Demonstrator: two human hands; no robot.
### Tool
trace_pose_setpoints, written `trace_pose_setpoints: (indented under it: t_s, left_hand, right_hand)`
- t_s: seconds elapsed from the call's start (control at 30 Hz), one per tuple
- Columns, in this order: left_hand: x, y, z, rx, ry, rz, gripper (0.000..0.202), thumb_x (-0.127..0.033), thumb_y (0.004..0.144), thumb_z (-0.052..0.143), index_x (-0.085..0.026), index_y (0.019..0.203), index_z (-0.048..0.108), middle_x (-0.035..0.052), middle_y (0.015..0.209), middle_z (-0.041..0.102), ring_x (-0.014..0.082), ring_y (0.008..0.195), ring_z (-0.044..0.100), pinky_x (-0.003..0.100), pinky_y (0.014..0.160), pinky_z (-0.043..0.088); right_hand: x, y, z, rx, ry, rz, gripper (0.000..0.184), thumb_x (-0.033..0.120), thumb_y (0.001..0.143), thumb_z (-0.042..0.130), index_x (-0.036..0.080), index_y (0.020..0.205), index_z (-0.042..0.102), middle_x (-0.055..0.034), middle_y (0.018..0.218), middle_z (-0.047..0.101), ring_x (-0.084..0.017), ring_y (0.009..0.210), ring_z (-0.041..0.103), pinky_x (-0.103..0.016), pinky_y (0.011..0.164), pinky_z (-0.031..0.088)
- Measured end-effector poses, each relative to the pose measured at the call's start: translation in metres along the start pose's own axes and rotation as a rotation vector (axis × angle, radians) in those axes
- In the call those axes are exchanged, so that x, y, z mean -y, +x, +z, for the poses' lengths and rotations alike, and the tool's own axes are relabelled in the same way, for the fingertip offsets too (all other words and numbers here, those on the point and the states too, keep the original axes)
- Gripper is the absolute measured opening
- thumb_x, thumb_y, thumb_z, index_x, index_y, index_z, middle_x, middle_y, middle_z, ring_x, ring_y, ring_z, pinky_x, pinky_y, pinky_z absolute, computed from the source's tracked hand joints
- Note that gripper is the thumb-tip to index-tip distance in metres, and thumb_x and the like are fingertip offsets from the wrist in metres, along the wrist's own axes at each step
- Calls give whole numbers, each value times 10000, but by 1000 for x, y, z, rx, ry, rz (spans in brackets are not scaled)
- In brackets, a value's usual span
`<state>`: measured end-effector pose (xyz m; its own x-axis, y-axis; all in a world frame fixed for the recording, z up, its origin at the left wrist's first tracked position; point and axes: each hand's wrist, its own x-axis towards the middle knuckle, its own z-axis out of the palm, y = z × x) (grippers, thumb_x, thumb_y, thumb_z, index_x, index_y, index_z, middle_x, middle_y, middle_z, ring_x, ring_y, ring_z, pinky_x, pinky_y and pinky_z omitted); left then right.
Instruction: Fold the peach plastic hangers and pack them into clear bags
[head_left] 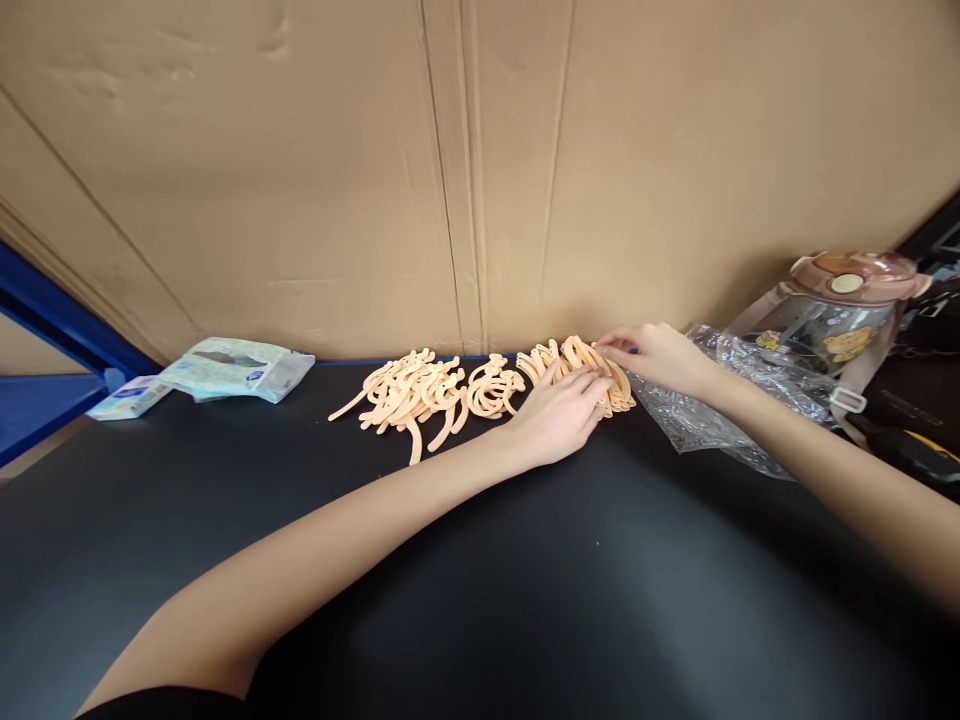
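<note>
The row of curved pieces (619,392), pale and wood-like, lies on the tabletop right at the hands, packed side by side, with part of it hidden under the fingers. The left hand (559,415) rests over the row's near side, its fingers close together and reaching across the pieces; whether it pinches one I cannot tell. The right hand (660,357) is at the row's far right end, thumb and fingers bent toward each other, and its grip is likewise unclear. This stretch looks like the ordered part, the work seeming partly done. Just left of the left hand, a small cluster (491,390) lies in looped curves, and beyond it a tangled heap (409,390) points every way, apparently not yet set in line. A crumpled clear plastic bag (694,415) lies just beneath and beside the right forearm, a strapped bottle (832,320) beyond it; tissue packs (240,370) lie far left of both hands.
</note>
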<state>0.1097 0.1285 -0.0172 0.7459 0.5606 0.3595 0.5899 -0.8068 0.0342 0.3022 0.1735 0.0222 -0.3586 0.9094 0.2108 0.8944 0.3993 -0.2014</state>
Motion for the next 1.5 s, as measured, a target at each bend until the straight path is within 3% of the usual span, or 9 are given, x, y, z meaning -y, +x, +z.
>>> trace_pose_setpoints:
  t_s: [0.27,0.47,0.67,0.83,0.97,1.07,1.2,1.33,1.5]
  left_hand:
    - [-34,-52,-26,111,-43,-27,658,-528,987,337,-78,1467,336,198,1566,281,315,1474,184,489,1180,193]
    - [-41,-92,-40,122,0,24,618,-518,998,306,-98,1442,397,158,1555,325,292,1472,204,469,1195,164]
    - [-19,-64,-26,69,61,34,553,-500,1005,305,-189,1449,416,115,1560,333,285,1474,201,494,1176,186]
    - [-4,-44,-17,55,84,3,557,-494,1005,318,-140,1414,453,134,1527,390,286,1473,202,529,1183,143]
    - [-7,-62,-32,22,112,25,607,-523,988,345,-153,1469,361,147,1584,263,300,1482,161,521,1178,169]
    - [0,-85,-53,3,199,-22,499,-403,1002,382,-129,1416,432,145,1514,406,295,1436,290,482,1164,236]
    - [36,-112,-75,0,383,-245,286,-184,957,407,-93,1068,655,168,1237,625,325,1253,487,496,1082,350]
    - [67,-125,-81,11,401,-285,251,-214,943,425,-165,869,661,120,1034,670,296,1064,567,473,946,463]
    - [73,-123,-77,37,405,-236,242,-203,953,408,-172,899,642,110,1002,665,292,1120,547,520,1057,369]
  right_hand:
    - [24,-16,15,-7,-216,-180,425,433,962,403,139,995,708,-144,1088,671,-280,1049,601,-397,907,450]
    - [32,-15,23,-78,-384,-149,383,338,955,411,83,1013,690,-194,1062,662,-322,996,579,-430,843,425]
    - [39,-14,25,-82,-464,-144,355,265,959,391,85,996,695,-176,999,686,-306,948,604,-396,791,418]
    - [37,-18,22,-103,-477,-139,398,249,980,343,85,977,706,-180,1056,690,-312,987,607,-406,799,424]
    - [43,-35,14,-171,-429,-165,374,291,986,362,111,1059,681,-149,1115,679,-290,1025,596,-404,842,428]
    - [55,-56,9,-236,-318,-336,334,311,984,391,141,1061,668,-119,1077,687,-266,989,601,-394,853,427]
    - [73,-79,9,-230,-186,-526,258,267,974,436,176,1026,672,-87,1023,700,-244,1017,613,-394,892,419]
    - [83,-86,16,-207,-130,-601,243,243,962,461,187,1015,691,-77,1013,707,-235,1000,617,-414,920,426]
    - [78,-88,22,-183,-117,-609,248,229,967,455,166,1019,689,-82,1008,702,-221,970,614,-407,920,428]
